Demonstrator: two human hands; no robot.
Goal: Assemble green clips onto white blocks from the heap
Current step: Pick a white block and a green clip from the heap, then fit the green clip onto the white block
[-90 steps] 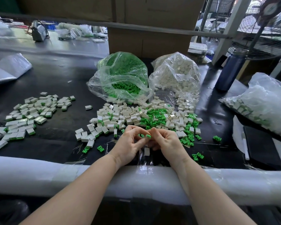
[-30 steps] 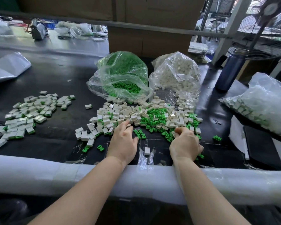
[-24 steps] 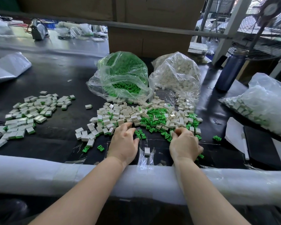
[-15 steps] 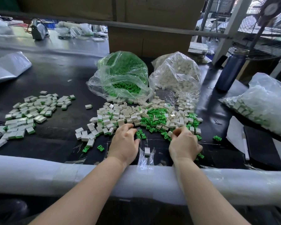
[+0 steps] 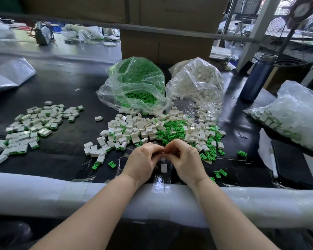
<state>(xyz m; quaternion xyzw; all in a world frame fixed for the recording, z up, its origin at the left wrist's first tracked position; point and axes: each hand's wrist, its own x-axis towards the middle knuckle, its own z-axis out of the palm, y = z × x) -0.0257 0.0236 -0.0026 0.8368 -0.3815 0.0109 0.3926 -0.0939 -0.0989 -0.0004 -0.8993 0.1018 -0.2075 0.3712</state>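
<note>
Two bare forearms enter from the lower edge, uncovered to the frame's edge with no sleeve in view. The left hand [image 5: 143, 164] and the right hand [image 5: 185, 162] are ungloved. Wrists and visible fingers carry no adornment.

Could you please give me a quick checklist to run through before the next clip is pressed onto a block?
1. Left hand and right hand together at the table's near edge: ok.
2. Clip and block actually held in the fingers: cannot tell, hidden.
3. Mixed heap within reach: ok.
4. Finished pile apart from the heap: ok.
5. Stray white block below the hands is clear of them: ok.
</note>
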